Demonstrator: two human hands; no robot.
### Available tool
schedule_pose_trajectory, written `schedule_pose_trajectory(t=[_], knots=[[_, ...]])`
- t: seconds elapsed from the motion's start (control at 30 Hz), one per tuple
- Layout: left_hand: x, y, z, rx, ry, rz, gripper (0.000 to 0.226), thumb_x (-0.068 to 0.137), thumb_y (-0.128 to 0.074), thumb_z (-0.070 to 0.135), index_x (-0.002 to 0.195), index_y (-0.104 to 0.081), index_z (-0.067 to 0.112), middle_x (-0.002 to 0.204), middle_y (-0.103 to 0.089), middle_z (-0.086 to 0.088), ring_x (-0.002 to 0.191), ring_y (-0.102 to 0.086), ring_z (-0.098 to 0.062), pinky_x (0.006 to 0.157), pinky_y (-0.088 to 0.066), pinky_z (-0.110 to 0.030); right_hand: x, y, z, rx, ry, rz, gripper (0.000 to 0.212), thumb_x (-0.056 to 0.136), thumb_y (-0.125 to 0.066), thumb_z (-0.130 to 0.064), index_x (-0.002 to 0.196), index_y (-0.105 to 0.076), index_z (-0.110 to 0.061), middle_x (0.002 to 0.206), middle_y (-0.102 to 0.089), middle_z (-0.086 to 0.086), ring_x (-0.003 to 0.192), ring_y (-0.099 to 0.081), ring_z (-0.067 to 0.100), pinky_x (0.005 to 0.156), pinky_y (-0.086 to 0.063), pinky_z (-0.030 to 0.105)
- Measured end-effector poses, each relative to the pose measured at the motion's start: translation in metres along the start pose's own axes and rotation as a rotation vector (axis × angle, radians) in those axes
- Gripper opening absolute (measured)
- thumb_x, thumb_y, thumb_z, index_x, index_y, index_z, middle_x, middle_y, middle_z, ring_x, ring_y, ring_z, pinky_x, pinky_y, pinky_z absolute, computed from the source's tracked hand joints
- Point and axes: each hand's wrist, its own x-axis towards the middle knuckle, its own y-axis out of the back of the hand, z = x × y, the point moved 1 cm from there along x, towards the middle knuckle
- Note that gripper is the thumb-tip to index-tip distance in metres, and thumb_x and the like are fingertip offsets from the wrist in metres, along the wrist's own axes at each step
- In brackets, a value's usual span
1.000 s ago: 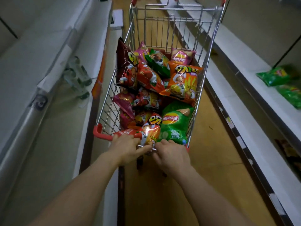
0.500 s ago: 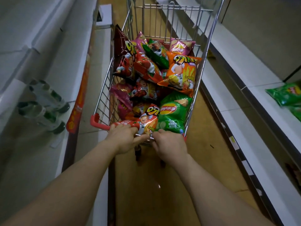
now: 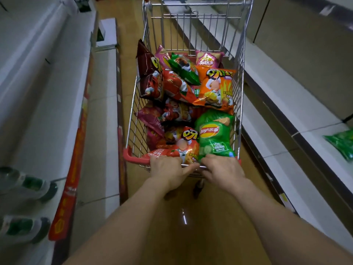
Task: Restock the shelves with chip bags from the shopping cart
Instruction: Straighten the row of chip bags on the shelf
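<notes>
Head view: bottles (image 3: 28,185) lie on the left shelf (image 3: 38,111). The left hand (image 3: 168,169) and right hand (image 3: 223,169) both curl around the cart (image 3: 238,92) handle (image 3: 137,159). Chip bags (image 3: 215,88) fill the cart. One green bag (image 3: 342,144) lies on the right shelf (image 3: 313,138).

Beneath our left hand (image 3: 168,169) and right hand (image 3: 222,169), the gripped handle (image 3: 134,158) is red, on a silver wire cart (image 3: 198,4). Just beyond the right-hand grip we see a green bag (image 3: 215,142) bearing a red-and-yellow emblem. Just beyond the left-hand grip is a red-orange bag (image 3: 177,150) with yellow lettering on black. Farther from the grip lie an orange bag (image 3: 215,88), a red bag (image 3: 175,87), a dark green bag (image 3: 184,68), a magenta bag (image 3: 150,119) and a maroon bag (image 3: 146,71) with a yellow mark. Farthest lies a pink bag (image 3: 208,59). Left of the grip we note a red banner (image 3: 76,150) printed in yellow, and below the grip an ochre floor (image 3: 191,236).
</notes>
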Motion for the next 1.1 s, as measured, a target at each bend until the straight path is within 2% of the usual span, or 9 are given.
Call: schedule_pose_trajectory(t=[0.07, 0.17, 0.27, 0.43, 0.63, 0.83, 1.0, 1.1], knots=[[0.029, 0.010, 0.014, -0.026, 0.007, 0.003, 0.063, 0.086, -0.020, 0.078, 0.079, -0.053, 0.025, 0.092, -0.064, -0.003, 0.094, -0.056, -0.024, 0.091, -0.030, -0.043, 0.021, 0.006, 0.025, -0.011, -0.011, 0.003, 0.027, 0.099, -0.043, -0.044, 0.113, -0.057, -0.027, 0.115, -0.059, -0.007, 0.106, -0.059, 0.016, 0.072, -0.037, 0.029], [0.072, 0.022, 0.028, -0.068, 0.048, -0.026, 0.065, 0.084, -0.019, 0.080, 0.078, -0.053, 0.026, 0.093, -0.064, -0.004, 0.094, -0.056, -0.025, 0.096, -0.031, -0.045, 0.055, 0.017, 0.057, -0.021, -0.019, -0.006, 0.025, 0.100, -0.043, -0.046, 0.108, -0.058, -0.027, 0.110, -0.059, -0.007, 0.100, -0.058, 0.015, 0.070, -0.031, 0.027], [0.113, 0.038, 0.038, -0.074, 0.087, -0.050, 0.065, 0.083, -0.018, 0.081, 0.075, -0.051, 0.026, 0.089, -0.063, -0.004, 0.093, -0.056, -0.025, 0.095, -0.032, -0.044, 0.092, 0.027, 0.088, -0.022, 0.002, -0.026, 0.024, 0.099, -0.044, -0.046, 0.104, -0.058, -0.028, 0.107, -0.058, -0.007, 0.096, -0.058, 0.015, 0.070, -0.031, 0.028], [0.180, 0.063, 0.053, -0.043, 0.138, -0.074, 0.077, 0.082, -0.014, 0.082, 0.093, -0.060, 0.022, 0.093, -0.065, -0.005, 0.094, -0.057, -0.025, 0.096, -0.034, -0.045, 0.155, 0.045, 0.139, 0.018, 0.024, -0.086, 0.021, 0.097, -0.049, -0.047, 0.101, -0.059, -0.029, 0.104, -0.061, -0.006, 0.094, -0.060, 0.017, 0.070, -0.034, 0.030], [0.248, 0.090, 0.067, -0.042, 0.184, -0.083, 0.075, 0.081, -0.009, 0.082, 0.083, -0.056, 0.023, 0.086, -0.062, -0.002, 0.087, -0.057, -0.023, 0.100, -0.034, -0.050, 0.221, 0.066, 0.191, 0.045, 0.050, -0.157, 0.024, 0.096, -0.049, -0.049, 0.103, -0.061, -0.029, 0.103, -0.063, -0.003, 0.097, -0.060, 0.021, 0.073, -0.037, 0.031], [0.288, 0.104, 0.075, -0.080, 0.219, -0.078, 0.066, 0.082, -0.011, 0.081, 0.076, -0.049, 0.027, 0.086, -0.058, -0.001, 0.091, -0.057, -0.024, 0.098, -0.034, -0.047, 0.259, 0.080, 0.217, 0.029, 0.095, -0.143, 0.021, 0.097, -0.049, -0.045, 0.101, -0.060, -0.028, 0.103, -0.064, -0.003, 0.089, -0.057, 0.019, 0.070, -0.034, 0.030], [0.305, 0.117, 0.079, -0.098, 0.252, -0.128, 0.074, 0.084, -0.011, 0.079, 0.093, -0.060, 0.024, 0.089, -0.058, -0.002, 0.095, -0.056, -0.024, 0.099, -0.034, -0.047, 0.275, 0.090, 0.228, 0.027, 0.102, -0.170, 0.021, 0.098, -0.049, -0.045, 0.103, -0.059, -0.027, 0.102, -0.062, -0.004, 0.083, -0.051, 0.016, 0.070, -0.033, 0.029], [0.307, 0.122, 0.081, -0.110, 0.243, -0.147, 0.067, 0.086, -0.013, 0.077, 0.094, -0.054, 0.024, 0.094, -0.058, -0.003, 0.098, -0.055, -0.025, 0.098, -0.033, -0.048, 0.278, 0.093, 0.229, 0.038, 0.098, -0.215, 0.020, 0.097, -0.049, -0.045, 0.102, -0.059, -0.028, 0.100, -0.062, -0.004, 0.084, -0.053, 0.016, 0.070, -0.035, 0.029]])
